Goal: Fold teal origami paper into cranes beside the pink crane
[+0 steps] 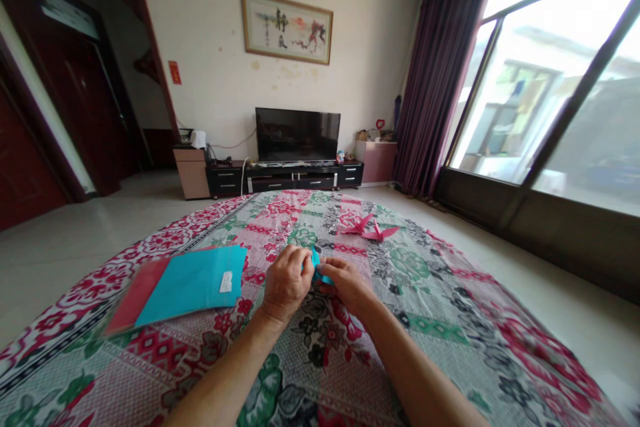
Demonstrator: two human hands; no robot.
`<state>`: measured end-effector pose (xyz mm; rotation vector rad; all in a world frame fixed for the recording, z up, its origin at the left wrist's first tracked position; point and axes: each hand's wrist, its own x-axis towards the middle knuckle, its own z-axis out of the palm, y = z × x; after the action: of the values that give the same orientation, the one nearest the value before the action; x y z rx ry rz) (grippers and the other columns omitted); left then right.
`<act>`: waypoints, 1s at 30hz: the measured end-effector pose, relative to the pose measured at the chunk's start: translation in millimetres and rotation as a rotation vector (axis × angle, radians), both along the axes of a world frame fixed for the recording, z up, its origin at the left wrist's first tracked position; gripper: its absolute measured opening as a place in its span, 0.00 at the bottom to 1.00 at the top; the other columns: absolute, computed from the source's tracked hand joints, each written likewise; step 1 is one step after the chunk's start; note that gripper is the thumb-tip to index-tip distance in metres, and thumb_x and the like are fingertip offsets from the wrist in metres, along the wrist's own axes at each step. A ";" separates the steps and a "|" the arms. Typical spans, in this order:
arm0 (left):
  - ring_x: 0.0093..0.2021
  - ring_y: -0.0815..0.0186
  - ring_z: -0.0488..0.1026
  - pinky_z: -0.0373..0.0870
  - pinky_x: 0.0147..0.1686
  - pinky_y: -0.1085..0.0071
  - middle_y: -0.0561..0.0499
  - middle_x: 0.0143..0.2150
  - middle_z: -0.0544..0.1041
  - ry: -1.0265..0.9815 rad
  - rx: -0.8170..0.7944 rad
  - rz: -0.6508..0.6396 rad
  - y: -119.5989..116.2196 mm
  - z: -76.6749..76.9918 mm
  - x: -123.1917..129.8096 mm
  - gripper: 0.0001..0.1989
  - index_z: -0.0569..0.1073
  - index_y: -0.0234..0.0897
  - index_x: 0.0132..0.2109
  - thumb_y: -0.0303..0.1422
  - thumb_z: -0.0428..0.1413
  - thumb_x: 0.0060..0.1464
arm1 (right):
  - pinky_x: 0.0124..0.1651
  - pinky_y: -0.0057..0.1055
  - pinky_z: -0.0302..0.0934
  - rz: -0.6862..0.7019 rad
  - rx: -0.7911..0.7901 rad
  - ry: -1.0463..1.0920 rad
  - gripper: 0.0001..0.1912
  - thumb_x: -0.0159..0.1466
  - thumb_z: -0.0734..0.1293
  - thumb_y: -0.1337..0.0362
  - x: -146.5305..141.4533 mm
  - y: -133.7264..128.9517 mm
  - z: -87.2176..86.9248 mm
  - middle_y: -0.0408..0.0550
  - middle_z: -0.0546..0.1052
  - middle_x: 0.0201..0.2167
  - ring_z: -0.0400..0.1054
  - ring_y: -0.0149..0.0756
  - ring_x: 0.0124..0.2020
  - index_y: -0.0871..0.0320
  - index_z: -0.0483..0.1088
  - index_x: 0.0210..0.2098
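Observation:
Between my two hands is a small piece of folded blue paper (pixel 316 260), held just above the patterned cloth. My left hand (pixel 289 280) is closed, its fingers pinching the paper's left side and hiding part of it. From the right, my right hand (pixel 345 280) grips the lower right part between thumb and fingers. Two red paper cranes (pixel 380 233) lie on the cloth beyond my right hand. Left of my left hand lies a stack of blue paper sheets (pixel 193 283) with a white label, overlapping a clear packet of red paper (pixel 136 290).
A floral cloth (pixel 425 373) covers the round table under my hands. Past its far edge stands a low black cabinet (pixel 227 180) with a television (pixel 299 135) on it. A purple curtain (pixel 430 80) and large windows are at the right, with dark red doors at the left.

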<state>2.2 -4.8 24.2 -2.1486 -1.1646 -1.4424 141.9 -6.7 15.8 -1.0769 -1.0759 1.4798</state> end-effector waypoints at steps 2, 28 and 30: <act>0.34 0.67 0.70 0.69 0.37 0.71 0.50 0.29 0.71 0.000 -0.003 0.006 -0.8 0.1 -0.2 0.06 0.69 0.36 0.33 0.25 0.48 0.55 | 0.26 0.24 0.58 0.003 -0.004 0.007 0.14 0.45 0.71 0.57 0.4 0.7 -0.9 0.39 0.68 0.20 0.60 0.25 0.22 0.60 0.69 0.26; 0.36 0.66 0.71 0.70 0.39 0.70 0.49 0.31 0.72 0.005 -0.014 -0.037 -1.8 -0.6 -1.5 0.06 0.69 0.37 0.36 0.26 0.48 0.56 | 0.26 0.24 0.60 0.000 -0.035 0.091 0.11 0.45 0.71 0.61 3.6 -1.3 5.4 0.39 0.69 0.21 0.62 0.26 0.23 0.59 0.70 0.25; 0.36 0.66 0.71 0.70 0.39 0.70 0.49 0.31 0.72 0.008 -0.013 -0.048 -3.0 0.5 -1.5 0.06 0.69 0.37 0.36 0.26 0.48 0.56 | 0.26 0.24 0.60 0.004 -0.035 0.088 0.11 0.45 0.71 0.61 3.7 -1.8 5.4 0.39 0.69 0.21 0.63 0.27 0.24 0.59 0.70 0.26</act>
<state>0.7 -7.8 24.7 -2.2034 -1.1299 -1.4484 145.5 -8.4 21.3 -1.0247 -0.9942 1.5397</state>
